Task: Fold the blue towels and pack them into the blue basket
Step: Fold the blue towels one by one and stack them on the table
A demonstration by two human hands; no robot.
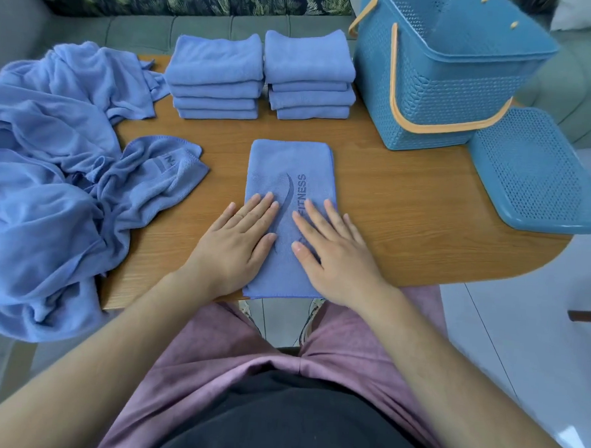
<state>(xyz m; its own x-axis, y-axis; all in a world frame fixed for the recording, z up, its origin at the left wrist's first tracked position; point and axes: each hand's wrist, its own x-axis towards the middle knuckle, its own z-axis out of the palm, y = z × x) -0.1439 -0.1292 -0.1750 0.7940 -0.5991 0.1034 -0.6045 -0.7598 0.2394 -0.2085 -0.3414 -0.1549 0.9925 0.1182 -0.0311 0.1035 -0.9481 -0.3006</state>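
Note:
A blue towel (289, 169) printed "FITNESS" lies folded into a long strip at the table's near edge. My left hand (237, 241) and my right hand (333, 249) press flat on its near half, fingers straight, side by side. Two stacks of folded blue towels stand at the back, the left stack (216, 78) and the right stack (309, 77). A heap of unfolded blue towels (49, 165) spills over the table's left end. The blue basket (439, 71) with orange handles stands at the back right, its inside hidden from here.
The wooden table (406, 211) has bare surface between the towel and the basket. The basket's blue perforated lid (540, 170) lies at the right edge, overhanging it. A grey-green sofa (201, 30) runs behind the table. My lap is below the near edge.

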